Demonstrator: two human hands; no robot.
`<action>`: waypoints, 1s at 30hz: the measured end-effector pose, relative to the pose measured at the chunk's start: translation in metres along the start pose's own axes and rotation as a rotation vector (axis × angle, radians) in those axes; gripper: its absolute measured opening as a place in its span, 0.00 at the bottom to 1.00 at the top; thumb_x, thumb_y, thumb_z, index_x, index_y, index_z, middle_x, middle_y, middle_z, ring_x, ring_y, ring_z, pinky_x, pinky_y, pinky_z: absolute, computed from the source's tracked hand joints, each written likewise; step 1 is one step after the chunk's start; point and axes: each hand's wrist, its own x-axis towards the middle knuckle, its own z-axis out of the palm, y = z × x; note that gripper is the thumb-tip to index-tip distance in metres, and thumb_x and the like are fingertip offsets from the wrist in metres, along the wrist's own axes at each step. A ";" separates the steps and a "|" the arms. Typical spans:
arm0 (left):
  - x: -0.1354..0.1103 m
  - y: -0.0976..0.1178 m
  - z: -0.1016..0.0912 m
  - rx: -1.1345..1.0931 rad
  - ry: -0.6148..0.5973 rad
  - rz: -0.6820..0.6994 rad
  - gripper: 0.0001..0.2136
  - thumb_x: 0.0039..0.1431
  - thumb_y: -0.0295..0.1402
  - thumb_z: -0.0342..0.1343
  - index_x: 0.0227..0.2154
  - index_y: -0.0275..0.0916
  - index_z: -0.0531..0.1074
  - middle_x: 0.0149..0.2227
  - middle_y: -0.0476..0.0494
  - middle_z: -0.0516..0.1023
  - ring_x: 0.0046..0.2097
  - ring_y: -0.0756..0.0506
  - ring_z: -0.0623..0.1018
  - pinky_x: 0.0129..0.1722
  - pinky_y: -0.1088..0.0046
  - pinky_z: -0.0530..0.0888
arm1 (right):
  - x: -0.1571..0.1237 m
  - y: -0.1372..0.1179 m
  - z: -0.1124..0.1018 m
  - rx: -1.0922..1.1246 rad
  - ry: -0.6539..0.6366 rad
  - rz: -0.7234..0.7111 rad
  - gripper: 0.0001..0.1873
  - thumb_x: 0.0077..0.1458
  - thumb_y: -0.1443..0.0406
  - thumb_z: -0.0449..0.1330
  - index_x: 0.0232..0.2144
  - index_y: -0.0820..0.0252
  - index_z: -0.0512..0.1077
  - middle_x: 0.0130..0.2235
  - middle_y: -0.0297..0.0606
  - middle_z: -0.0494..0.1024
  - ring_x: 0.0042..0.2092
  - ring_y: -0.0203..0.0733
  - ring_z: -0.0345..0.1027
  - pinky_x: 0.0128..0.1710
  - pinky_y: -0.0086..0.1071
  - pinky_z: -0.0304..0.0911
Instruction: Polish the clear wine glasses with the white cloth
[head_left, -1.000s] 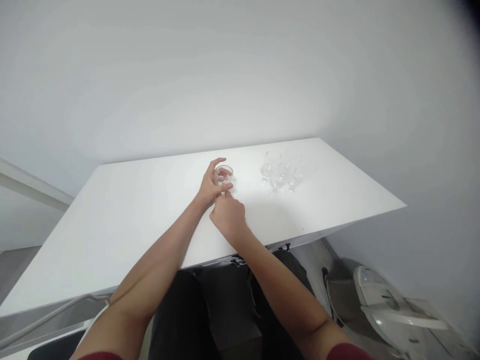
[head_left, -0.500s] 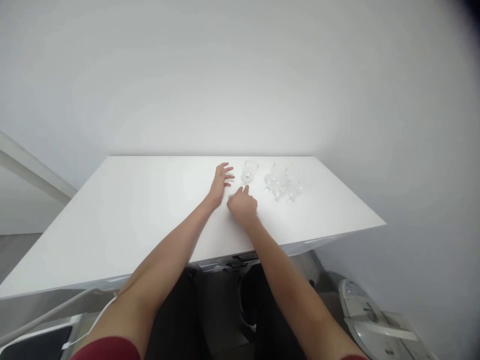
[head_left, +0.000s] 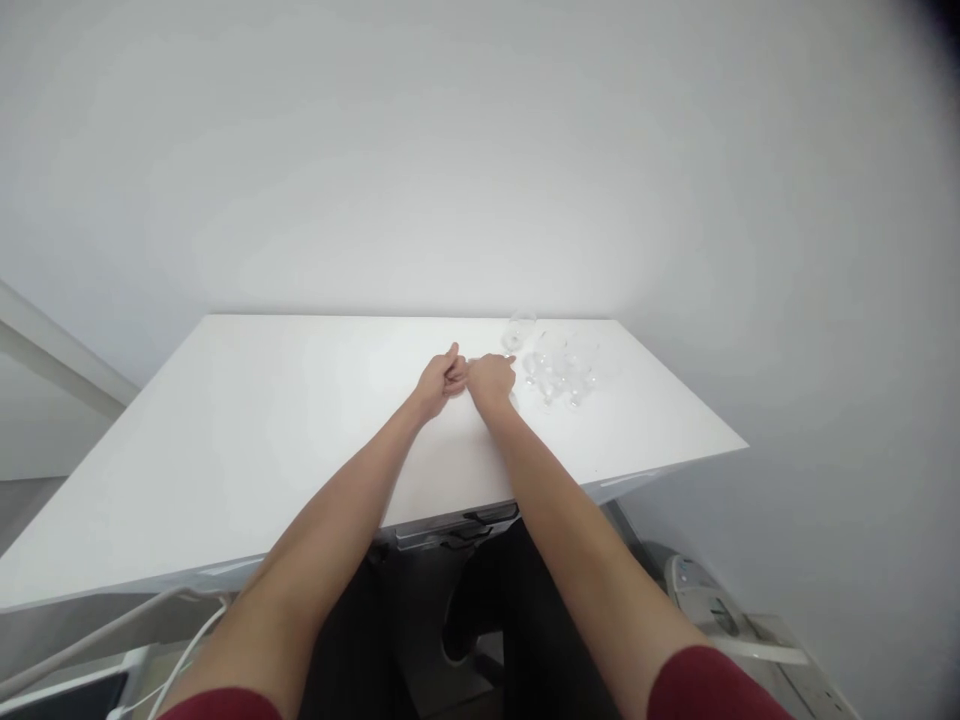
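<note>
Both hands meet at a stemmed glass right of the frame's centre.

The glass [head_left: 519,332] shows just beyond the right hand [head_left: 493,378], its bowl toward the upper right and its long axis running back toward those fingers; whether it tilts is unclear. The right hand is curled, its grip hidden. The left hand [head_left: 444,382], just beside it, has curled fingers and a raised thumb; I cannot tell whether it holds anything. Clear glasses [head_left: 559,370] cluster further right, contents too faint to tell.
</note>
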 end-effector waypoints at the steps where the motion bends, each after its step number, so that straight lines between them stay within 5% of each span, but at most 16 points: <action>1: -0.001 0.000 0.001 0.003 -0.073 -0.027 0.33 0.65 0.65 0.45 0.18 0.43 0.50 0.19 0.58 0.44 0.18 0.55 0.47 0.21 0.72 0.48 | 0.001 0.000 0.000 0.002 -0.007 0.011 0.20 0.71 0.62 0.52 0.52 0.68 0.80 0.57 0.61 0.78 0.65 0.61 0.67 0.58 0.51 0.66; 5: -0.007 0.001 0.004 0.028 -0.347 -0.133 0.33 0.60 0.64 0.55 0.15 0.42 0.56 0.17 0.57 0.47 0.19 0.54 0.49 0.22 0.71 0.49 | 0.006 0.000 -0.002 0.006 -0.023 0.069 0.20 0.69 0.55 0.59 0.54 0.63 0.77 0.58 0.51 0.78 0.62 0.56 0.70 0.60 0.54 0.66; 9: -0.011 0.001 0.003 0.027 -0.475 -0.182 0.34 0.59 0.63 0.57 0.14 0.42 0.53 0.17 0.58 0.46 0.19 0.56 0.47 0.22 0.71 0.47 | 0.012 0.002 -0.008 -0.003 -0.005 0.120 0.22 0.67 0.53 0.62 0.56 0.60 0.73 0.57 0.45 0.77 0.56 0.51 0.74 0.57 0.52 0.70; 11: -0.012 0.001 0.002 0.032 -0.513 -0.209 0.35 0.60 0.61 0.58 0.14 0.42 0.50 0.17 0.58 0.45 0.18 0.56 0.46 0.22 0.72 0.46 | 0.012 0.003 -0.009 -0.009 0.014 0.133 0.22 0.69 0.54 0.60 0.57 0.64 0.73 0.57 0.50 0.77 0.56 0.52 0.74 0.56 0.51 0.70; 15: -0.012 -0.002 0.001 0.055 -0.554 -0.246 0.35 0.61 0.57 0.60 0.13 0.42 0.49 0.16 0.58 0.46 0.18 0.56 0.47 0.21 0.72 0.47 | -0.005 0.003 -0.005 -0.008 0.066 0.122 0.30 0.74 0.59 0.44 0.63 0.81 0.64 0.66 0.77 0.63 0.59 0.59 0.72 0.51 0.45 0.71; 18: -0.011 -0.004 0.002 0.092 -0.574 -0.260 0.34 0.60 0.56 0.62 0.12 0.42 0.49 0.16 0.57 0.47 0.18 0.55 0.48 0.20 0.72 0.50 | -0.028 0.007 0.000 -0.011 0.070 0.068 0.29 0.73 0.59 0.43 0.65 0.74 0.62 0.69 0.72 0.59 0.52 0.52 0.78 0.47 0.41 0.72; 22: -0.011 -0.003 0.003 0.168 -0.534 -0.233 0.34 0.58 0.56 0.62 0.12 0.43 0.49 0.16 0.57 0.46 0.19 0.55 0.49 0.21 0.72 0.52 | -0.067 0.023 0.001 -0.031 0.032 -0.065 0.20 0.72 0.58 0.47 0.56 0.62 0.70 0.61 0.54 0.71 0.44 0.45 0.80 0.44 0.36 0.70; 30: -0.013 0.001 0.013 0.512 -0.143 -0.098 0.32 0.62 0.58 0.55 0.14 0.42 0.50 0.17 0.56 0.47 0.22 0.53 0.48 0.24 0.71 0.51 | -0.130 0.045 -0.003 -0.091 0.078 -0.200 0.23 0.73 0.59 0.43 0.61 0.62 0.65 0.67 0.56 0.64 0.47 0.47 0.77 0.45 0.38 0.70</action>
